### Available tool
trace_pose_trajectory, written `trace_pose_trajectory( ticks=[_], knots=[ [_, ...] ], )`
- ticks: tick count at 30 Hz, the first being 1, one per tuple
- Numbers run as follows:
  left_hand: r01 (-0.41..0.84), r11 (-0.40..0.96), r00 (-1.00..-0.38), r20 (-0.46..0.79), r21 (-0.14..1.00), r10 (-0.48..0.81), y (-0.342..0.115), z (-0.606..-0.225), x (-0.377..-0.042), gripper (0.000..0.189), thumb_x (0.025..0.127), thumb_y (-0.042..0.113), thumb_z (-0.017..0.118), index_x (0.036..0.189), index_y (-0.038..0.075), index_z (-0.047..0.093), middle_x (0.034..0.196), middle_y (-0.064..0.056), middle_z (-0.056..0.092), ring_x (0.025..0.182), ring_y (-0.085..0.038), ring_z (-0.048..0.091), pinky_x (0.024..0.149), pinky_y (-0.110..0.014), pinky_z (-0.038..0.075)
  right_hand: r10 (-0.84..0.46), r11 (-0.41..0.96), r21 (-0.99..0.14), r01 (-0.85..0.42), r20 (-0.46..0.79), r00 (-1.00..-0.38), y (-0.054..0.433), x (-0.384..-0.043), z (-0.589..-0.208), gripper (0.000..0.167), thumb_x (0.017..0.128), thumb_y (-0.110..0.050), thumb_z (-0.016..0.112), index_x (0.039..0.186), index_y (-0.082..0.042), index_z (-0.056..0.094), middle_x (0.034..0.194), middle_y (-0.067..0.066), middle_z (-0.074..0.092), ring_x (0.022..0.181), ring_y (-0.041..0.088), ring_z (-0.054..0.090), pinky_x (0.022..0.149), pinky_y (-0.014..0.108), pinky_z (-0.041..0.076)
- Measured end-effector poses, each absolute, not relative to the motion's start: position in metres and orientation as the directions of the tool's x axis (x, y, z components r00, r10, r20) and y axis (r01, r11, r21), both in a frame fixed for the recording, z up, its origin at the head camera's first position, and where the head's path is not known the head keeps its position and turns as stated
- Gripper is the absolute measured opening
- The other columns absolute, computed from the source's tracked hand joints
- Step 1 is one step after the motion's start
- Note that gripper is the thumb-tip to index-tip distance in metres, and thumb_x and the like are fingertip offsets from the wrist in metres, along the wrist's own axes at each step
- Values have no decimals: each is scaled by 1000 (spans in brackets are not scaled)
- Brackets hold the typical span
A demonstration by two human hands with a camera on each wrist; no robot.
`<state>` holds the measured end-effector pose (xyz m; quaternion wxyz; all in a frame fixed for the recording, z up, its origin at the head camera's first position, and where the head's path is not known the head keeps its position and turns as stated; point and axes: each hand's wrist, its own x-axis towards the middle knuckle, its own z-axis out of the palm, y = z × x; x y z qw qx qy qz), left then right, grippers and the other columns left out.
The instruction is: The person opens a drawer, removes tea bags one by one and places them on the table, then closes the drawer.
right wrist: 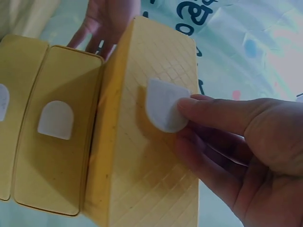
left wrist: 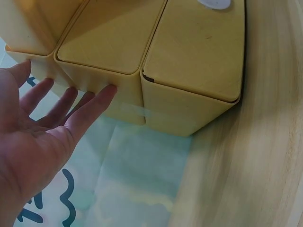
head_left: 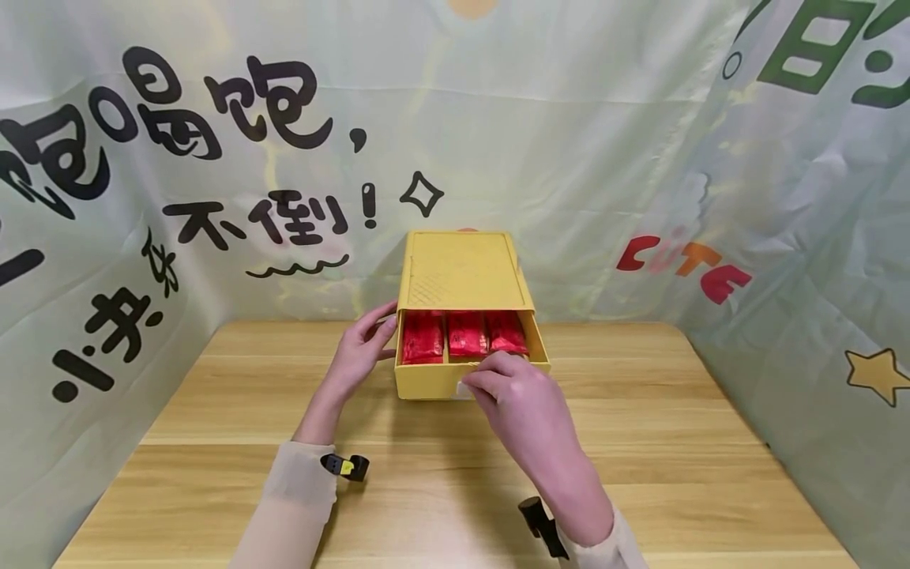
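A yellow drawer box (head_left: 462,269) stands on the table with its top drawer (head_left: 426,382) pulled partway out. Red packets (head_left: 467,336) lie in a row inside that drawer. My right hand (head_left: 529,407) pinches the drawer's white handle (right wrist: 164,105) between thumb and fingers. On the box's left side, my left hand (head_left: 359,352) is spread, its fingertips (left wrist: 111,90) against the yellow side wall. Below the open drawer, shut drawers show in the right wrist view, one with its own white handle (right wrist: 57,120).
The wooden table (head_left: 398,506) runs up to a printed cloth backdrop (head_left: 569,158) right behind the box. Cloth also rises along the left and right sides of the table.
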<state>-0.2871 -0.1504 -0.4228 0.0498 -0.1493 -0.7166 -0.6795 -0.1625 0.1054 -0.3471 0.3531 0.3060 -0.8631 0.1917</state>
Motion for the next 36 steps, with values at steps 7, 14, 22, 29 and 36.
trace_pose_trajectory(
  ticks=[7, 14, 22, 29, 36],
  knots=[
    [288, 38, -949, 280, 957, 147, -150, -422, -286, 48, 109, 23, 57, 153, 5, 51, 154, -18, 50, 133, -35, 54, 86, -42, 66, -419, 743, -95, -663, 706, -571, 108, -153, -342, 18, 71, -7, 96, 83, -13, 84, 82, -5, 71, 71, 11, 66, 58, 23, 60],
    [285, 36, -949, 276, 958, 153, -149, -422, -286, 49, 109, 25, 57, 154, 6, 51, 154, -17, 49, 132, -34, 54, 87, -46, 65, -448, 739, -66, -670, 694, -563, 110, -146, -339, 18, 70, -10, 97, 81, -14, 84, 78, -6, 68, 66, 8, 62, 54, 21, 56],
    [274, 37, -953, 266, 961, 146, -150, -421, -287, 47, 110, 21, 56, 154, 6, 51, 154, -17, 50, 129, -33, 56, 85, -41, 66, -456, 713, -113, -692, 674, -580, 112, -145, -337, 19, 73, -5, 95, 86, -13, 83, 82, -6, 69, 70, 8, 65, 60, 21, 59],
    [287, 22, -949, 281, 958, 145, -151, -419, -289, 48, 109, 25, 58, 153, 7, 52, 154, -16, 50, 128, -33, 56, 89, -49, 65, -424, 634, -246, -733, 682, -596, 121, -144, -330, 34, 75, -2, 93, 105, -9, 81, 98, -3, 75, 81, 10, 70, 69, 23, 63],
    [284, -4, -946, 281, 959, 162, -152, -423, -287, 47, 109, 22, 57, 153, 5, 51, 155, -16, 48, 129, -33, 56, 85, -41, 66, -340, 617, -256, -744, 766, -546, 134, -147, -324, 39, 78, -1, 90, 114, -9, 78, 108, -1, 74, 94, 14, 71, 77, 20, 62]
  ],
)
